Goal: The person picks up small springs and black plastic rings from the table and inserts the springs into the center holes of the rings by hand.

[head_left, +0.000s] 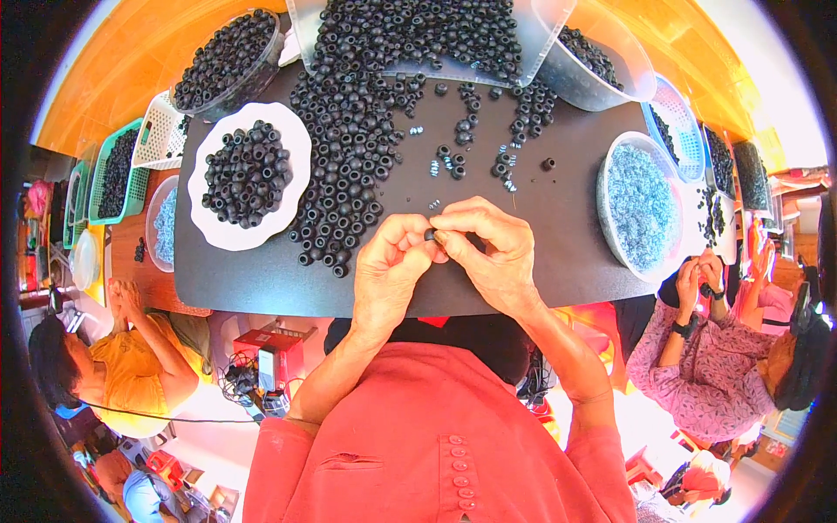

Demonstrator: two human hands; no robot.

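Above the near edge of the dark table, my left hand [391, 266] and my right hand [490, 253] meet, fingertips pinched together. Between them is a small black ring-shaped piece [430, 234], mostly hidden by the fingers. Close beyond my fingers lie a few tiny pale-blue clear pieces [434, 205]. Farther off are small clusters of black rings [451, 163] with more blue bits among them. To the left of my left hand spreads a long heap of loose black rings [336, 174], each with a hole through it.
A white scalloped plate [301, 187] of black rings stands left. A clear bin [545, 44] of rings spills at the far side. At right is a round tub [608, 248] of blue pieces. People work nearby: yellow shirt [144, 379] left, patterned shirt [697, 375] right.
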